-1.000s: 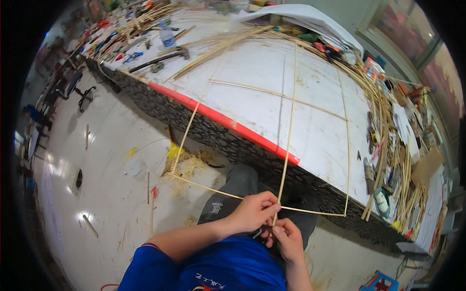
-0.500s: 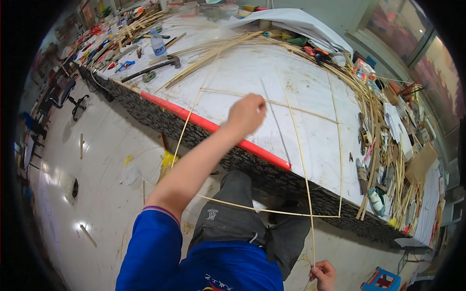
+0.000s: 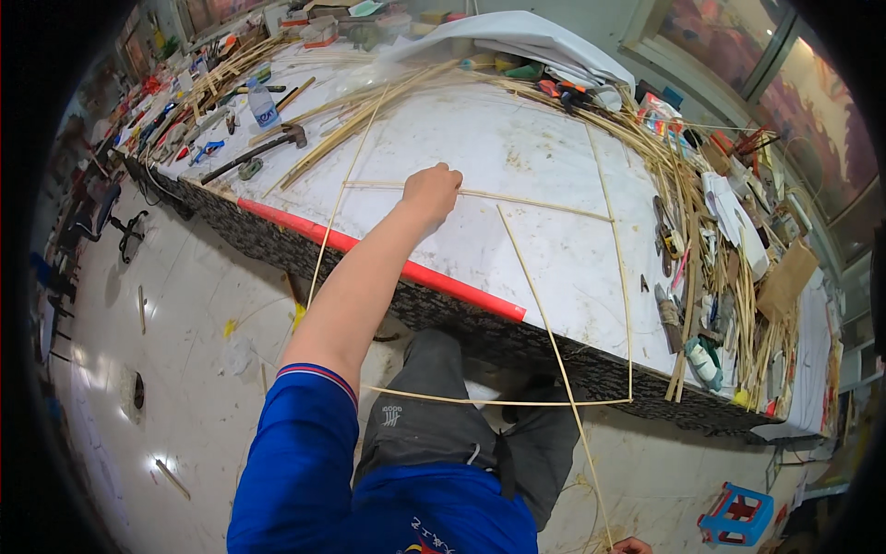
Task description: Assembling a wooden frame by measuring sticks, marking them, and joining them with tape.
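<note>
A light frame of thin bamboo strips leans from my lap onto the white-covered table. My left hand is closed around the frame's crossbar, left of its middle. A long loose bamboo strip slants over the frame's near bar, its far end just short of the crossbar. At the lower edge, my right hand is closed at the near end of this strip; most of that hand is cut off. The frame's right side strip meets the near bar at a corner.
A hammer and a water bottle lie or stand at the far left. Bundles of bamboo strips rest behind the frame, and more crowd the right side. A blue and red stool stands on the floor.
My right hand has drawn the loose strip back toward me, mostly out of view itself. The strip's far end has come from beyond the crossbar to its near side. My left hand still grips the crossbar.
</note>
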Demonstrator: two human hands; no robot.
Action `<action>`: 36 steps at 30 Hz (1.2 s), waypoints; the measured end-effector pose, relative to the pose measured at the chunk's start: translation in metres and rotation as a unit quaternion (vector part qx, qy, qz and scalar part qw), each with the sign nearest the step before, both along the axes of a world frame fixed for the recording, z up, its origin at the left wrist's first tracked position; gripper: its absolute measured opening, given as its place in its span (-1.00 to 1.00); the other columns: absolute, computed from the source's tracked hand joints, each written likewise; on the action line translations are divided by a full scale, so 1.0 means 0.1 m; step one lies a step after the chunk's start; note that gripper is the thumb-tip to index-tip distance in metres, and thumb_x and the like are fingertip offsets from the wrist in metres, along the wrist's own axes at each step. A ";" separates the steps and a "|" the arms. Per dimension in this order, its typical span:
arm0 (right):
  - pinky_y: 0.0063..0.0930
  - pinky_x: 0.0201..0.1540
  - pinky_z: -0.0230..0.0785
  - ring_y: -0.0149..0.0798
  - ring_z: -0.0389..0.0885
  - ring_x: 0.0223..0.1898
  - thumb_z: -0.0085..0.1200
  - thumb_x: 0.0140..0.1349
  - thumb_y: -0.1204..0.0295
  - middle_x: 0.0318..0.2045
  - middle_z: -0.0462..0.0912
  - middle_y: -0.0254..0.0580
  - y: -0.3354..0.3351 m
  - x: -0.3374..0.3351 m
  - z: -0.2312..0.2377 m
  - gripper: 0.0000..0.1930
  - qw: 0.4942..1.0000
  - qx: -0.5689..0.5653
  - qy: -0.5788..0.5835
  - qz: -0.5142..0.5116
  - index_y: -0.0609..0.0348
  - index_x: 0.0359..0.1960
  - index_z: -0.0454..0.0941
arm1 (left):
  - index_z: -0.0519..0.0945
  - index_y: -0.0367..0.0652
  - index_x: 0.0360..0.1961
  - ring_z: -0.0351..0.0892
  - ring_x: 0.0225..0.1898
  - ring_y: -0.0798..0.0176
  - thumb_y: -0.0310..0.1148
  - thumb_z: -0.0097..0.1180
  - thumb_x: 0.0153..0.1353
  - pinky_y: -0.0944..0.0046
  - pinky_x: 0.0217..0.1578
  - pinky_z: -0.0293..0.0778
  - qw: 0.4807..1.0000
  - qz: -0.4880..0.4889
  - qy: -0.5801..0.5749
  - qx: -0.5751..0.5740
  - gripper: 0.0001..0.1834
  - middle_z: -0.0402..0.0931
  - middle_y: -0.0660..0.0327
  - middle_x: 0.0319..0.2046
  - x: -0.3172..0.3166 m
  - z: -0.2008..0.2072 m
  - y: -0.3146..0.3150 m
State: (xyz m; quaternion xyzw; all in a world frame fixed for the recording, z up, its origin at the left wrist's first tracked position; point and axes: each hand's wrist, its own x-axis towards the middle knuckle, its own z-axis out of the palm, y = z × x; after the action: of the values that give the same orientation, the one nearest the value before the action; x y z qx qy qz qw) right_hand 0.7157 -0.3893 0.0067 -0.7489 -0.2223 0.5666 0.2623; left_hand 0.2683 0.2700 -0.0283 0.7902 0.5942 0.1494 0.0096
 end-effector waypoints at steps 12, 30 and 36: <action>-0.52 -0.43 0.43 -0.38 0.54 -0.48 0.25 0.29 0.37 -0.47 0.61 -0.32 0.52 -0.37 -0.26 -0.82 0.997 0.032 0.061 0.015 0.17 -0.17 0.59 | 0.68 -0.06 -0.24 0.64 -0.17 -0.03 -0.28 0.06 0.30 -0.01 -0.16 0.56 0.998 -0.019 -0.016 0.054 -0.82 0.59 0.13 -0.21 0.08 -0.10 0.08; -0.63 -0.69 0.22 -0.53 0.36 -0.69 0.14 0.40 0.43 -0.60 0.52 -0.34 2.62 -2.36 -0.68 -0.88 0.947 0.185 0.262 -0.029 0.22 -0.18 0.54 | 0.65 -0.12 -0.22 0.64 -0.20 -0.07 -0.28 0.15 0.28 -0.03 -0.18 0.57 0.991 -0.019 -0.093 0.098 -0.83 0.58 0.12 -0.20 0.10 -0.11 -0.22; -0.62 -0.63 0.32 -0.51 0.41 -0.66 0.11 0.40 0.48 -0.51 0.63 -0.21 2.66 -2.43 -0.73 -0.90 0.943 0.180 0.272 -0.058 0.26 -0.16 0.53 | 0.61 -0.20 -0.32 0.61 -0.17 -0.12 -0.31 0.17 0.21 -0.03 -0.18 0.53 0.964 -0.091 -0.251 0.005 -0.83 0.58 0.00 -0.27 0.41 0.13 -1.11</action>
State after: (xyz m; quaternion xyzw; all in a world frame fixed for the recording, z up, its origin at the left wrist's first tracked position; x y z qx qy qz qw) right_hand 0.4725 -0.1230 -0.0664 -0.5179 -0.1965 0.6831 0.4759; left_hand 0.3096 0.1589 -0.0151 0.7780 0.4978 0.3445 0.1682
